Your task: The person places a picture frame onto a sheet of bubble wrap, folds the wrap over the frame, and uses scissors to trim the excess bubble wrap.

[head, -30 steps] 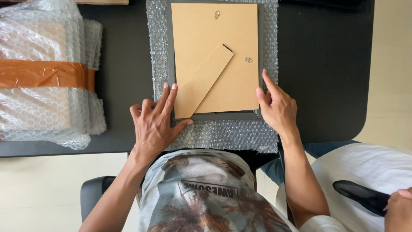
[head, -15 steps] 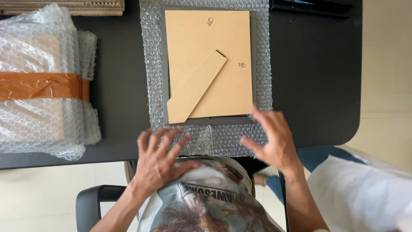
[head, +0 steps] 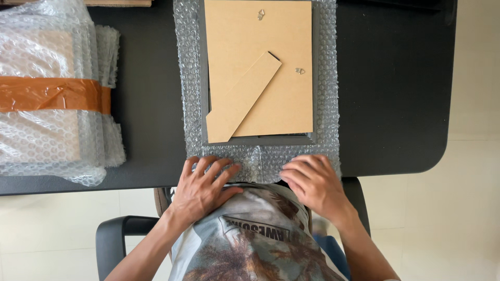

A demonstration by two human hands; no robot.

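Observation:
A picture frame (head: pixel 260 62) lies face down on a sheet of bubble wrap (head: pixel 328 93) on the black table (head: pixel 385 88). Its brown cardboard back shows a folded stand and small metal clips. My left hand (head: pixel 205 184) rests on the near edge of the bubble wrap, fingers spread. My right hand (head: pixel 312 182) lies on the same near edge, fingers curled over it. Both hands sit just below the frame's bottom edge, at the table's front edge.
A bulky bundle in bubble wrap bound with orange tape (head: pixel 49 93) sits at the table's left. A black chair armrest (head: pixel 122 234) is below left. Pale floor tiles (head: pixel 469 208) lie to the right. A cardboard piece (head: pixel 120 2) shows at the top edge.
Both hands have drawn back from the frame's lower corners to the near edge of the bubble wrap. The view has shifted, so the frame sits higher in the picture.

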